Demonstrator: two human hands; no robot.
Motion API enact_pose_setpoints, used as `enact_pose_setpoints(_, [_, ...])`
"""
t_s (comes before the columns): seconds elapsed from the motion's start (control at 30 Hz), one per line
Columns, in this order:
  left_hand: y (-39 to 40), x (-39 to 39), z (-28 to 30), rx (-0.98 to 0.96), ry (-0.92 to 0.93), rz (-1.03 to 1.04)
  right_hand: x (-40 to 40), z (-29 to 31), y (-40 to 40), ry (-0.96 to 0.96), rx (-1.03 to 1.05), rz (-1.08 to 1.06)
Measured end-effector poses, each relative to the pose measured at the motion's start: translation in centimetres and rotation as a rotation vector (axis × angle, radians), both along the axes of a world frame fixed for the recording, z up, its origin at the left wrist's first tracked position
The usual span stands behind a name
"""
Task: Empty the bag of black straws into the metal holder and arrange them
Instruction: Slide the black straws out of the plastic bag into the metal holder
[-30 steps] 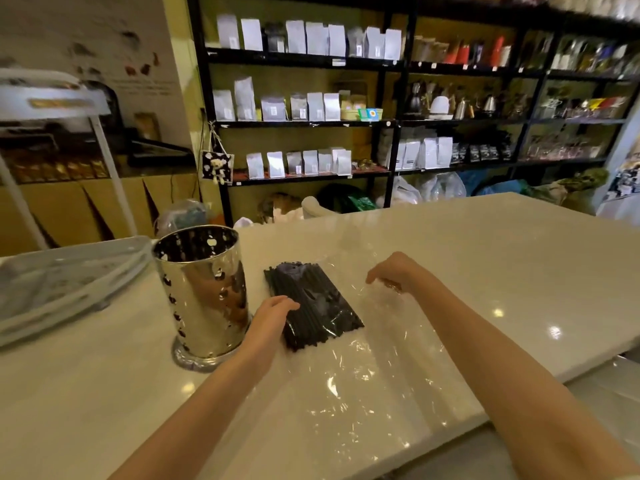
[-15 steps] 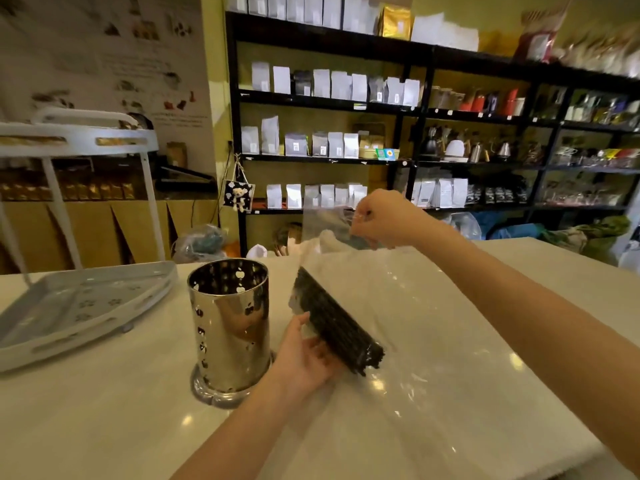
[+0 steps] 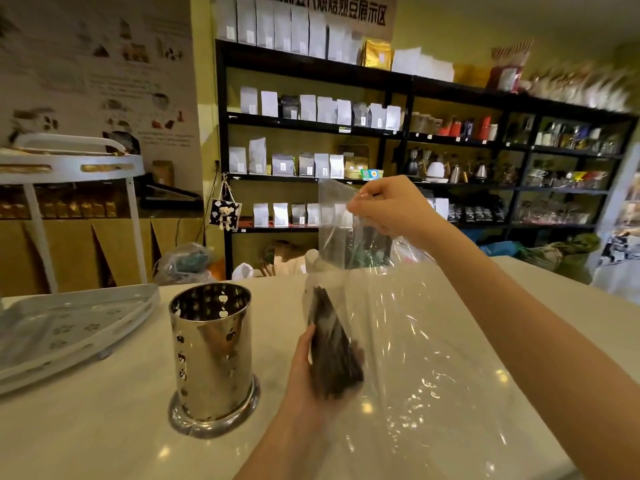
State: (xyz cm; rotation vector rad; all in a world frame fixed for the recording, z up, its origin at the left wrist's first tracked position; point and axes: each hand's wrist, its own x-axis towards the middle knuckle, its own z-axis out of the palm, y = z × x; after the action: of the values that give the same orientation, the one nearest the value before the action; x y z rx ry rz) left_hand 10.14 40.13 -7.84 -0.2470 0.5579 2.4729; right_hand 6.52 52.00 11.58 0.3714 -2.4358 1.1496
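Black straws (image 3: 330, 351), a tight dark bundle inside a clear, glossy bag (image 3: 391, 327), tilted steeply with the top end leaning away, gripped from below through the film by the left hand (image 3: 304, 372). Bag's upper edge pinched and lifted high by the right hand (image 3: 388, 206), film hanging slack beneath it; shiny perforated holder (image 3: 213, 355) upright just left of the left hand, apparently empty. Underneath, a pale glossy counter (image 3: 104, 427); white tray (image 3: 69, 334) far left, black shelves (image 3: 346, 126) of pouches beyond the right hand.
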Motion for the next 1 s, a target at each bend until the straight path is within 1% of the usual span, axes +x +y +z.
enact_pose_setpoints(0.1, [-0.5,-0.4,1.0,0.188,0.154,-0.014,0.7,0.9,0.4,-0.002,-0.140,0.058])
enact_pose_setpoints(0.13, [-0.8,-0.4,1.7,0.232,0.205,-0.025,1.0,1.3,0.5,-0.011,-0.187,0.094])
enact_pose_setpoints(0.17, [-1.2,-0.6,2.3,0.236,0.255,-0.023,1.2,1.6,0.6,-0.013,-0.232,0.126])
enact_pose_setpoints(0.2, [-1.7,-0.7,3.1,0.196,0.306,-0.006,1.2,1.9,0.7,-0.007,-0.277,0.145])
enact_pose_setpoints(0.3, [-3.9,-1.0,5.8,-0.077,0.388,0.056,1.2,2.5,1.2,0.027,-0.416,0.146])
enact_pose_setpoints(0.4, [-6.6,-2.7,8.2,-0.263,0.415,0.081,0.5,2.3,1.2,0.054,-0.502,0.148])
enact_pose_setpoints(0.53, [-10.1,-4.9,11.7,-0.506,0.451,0.146,-1.4,2.7,0.0,0.026,-0.646,0.192])
enact_pose_setpoints(0.63, [-12.7,-6.8,14.8,-0.657,0.500,0.212,-3.4,3.7,-1.5,0.048,-0.661,0.137])
enact_pose_setpoints(0.7, [-14.0,-8.2,16.8,-0.776,0.518,0.278,-4.7,4.3,-3.1,0.059,-0.707,0.179])
enact_pose_setpoints(0.83, [-15.9,-10.7,19.3,-0.901,0.568,0.305,-7.2,5.3,-6.1,0.070,-0.798,0.194])
enact_pose_setpoints(0.93, [-16.9,-12.8,19.5,-0.914,0.583,0.330,-9.0,5.9,-7.9,0.041,-0.867,0.202])
enact_pose_setpoints(1.0, [-17.4,-14.1,19.4,-0.912,0.587,0.341,-10.1,6.3,-8.9,0.025,-0.859,0.169])
